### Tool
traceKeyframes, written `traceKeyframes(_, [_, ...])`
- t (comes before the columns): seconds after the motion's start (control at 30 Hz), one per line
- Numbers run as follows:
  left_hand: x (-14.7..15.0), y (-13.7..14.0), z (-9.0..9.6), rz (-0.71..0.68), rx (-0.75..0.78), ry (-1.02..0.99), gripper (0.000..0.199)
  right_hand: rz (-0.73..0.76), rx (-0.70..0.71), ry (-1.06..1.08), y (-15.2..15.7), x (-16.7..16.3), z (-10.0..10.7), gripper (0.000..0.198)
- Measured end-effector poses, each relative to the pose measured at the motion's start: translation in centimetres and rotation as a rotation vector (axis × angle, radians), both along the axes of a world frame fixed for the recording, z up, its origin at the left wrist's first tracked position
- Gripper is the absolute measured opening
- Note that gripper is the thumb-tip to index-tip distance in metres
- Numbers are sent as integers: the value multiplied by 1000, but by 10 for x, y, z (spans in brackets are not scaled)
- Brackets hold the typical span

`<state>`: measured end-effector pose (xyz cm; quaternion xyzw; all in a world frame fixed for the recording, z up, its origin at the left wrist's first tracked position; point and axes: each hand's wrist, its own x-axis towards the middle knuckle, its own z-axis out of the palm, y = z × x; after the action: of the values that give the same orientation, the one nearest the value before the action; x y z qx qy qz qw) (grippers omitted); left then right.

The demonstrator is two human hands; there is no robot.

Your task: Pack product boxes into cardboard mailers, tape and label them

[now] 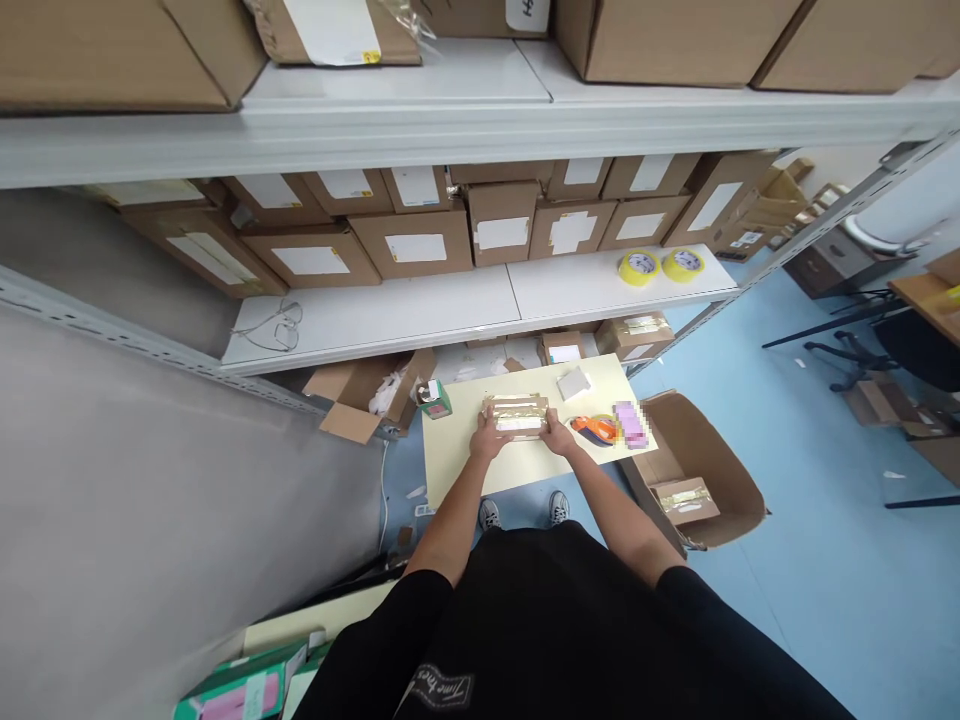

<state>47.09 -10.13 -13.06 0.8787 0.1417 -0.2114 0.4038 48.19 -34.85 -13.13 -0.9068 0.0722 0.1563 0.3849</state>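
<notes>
A small taped cardboard box (pixel 516 414) lies on a pale yellow table (pixel 457 462), with shiny tape across its top. My left hand (pixel 487 437) grips its left end and my right hand (pixel 556 434) its right end. To the right of my right hand lies an orange tape dispenser (pixel 595 430), beside a pink item (pixel 631 425) that is blurred out. A small white box (pixel 574 383) sits near the table's back edge. At the left corner stands a small green and brown box (pixel 434 399).
Ahead is a shelf (pixel 420 318) with labelled cartons (pixel 416 245), yellow tape rolls (pixel 639 266) and eyeglasses (pixel 285 328). An open carton (pixel 360 395) stands left of the table. On the right, a large open carton (pixel 720 450) holds a taped box (pixel 686 500).
</notes>
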Motion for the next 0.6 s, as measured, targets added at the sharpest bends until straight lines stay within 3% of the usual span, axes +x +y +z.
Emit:
traceKeyframes(0.1, [2,2,0,8,15,17,122,83,-14,18,-6,-2,5,77])
traceKeyframes(0.3, [2,5,10,19,43,42,123,71,111,-39,-28,-16,1,86])
traceKeyframes(0.4, [4,8,12,20,60,42,119,105,84,-94,-44,0,1,89])
traceKeyframes(0.6, [6,14,14,-23,71,-2,115,102,18,-246,-87,31,26,82])
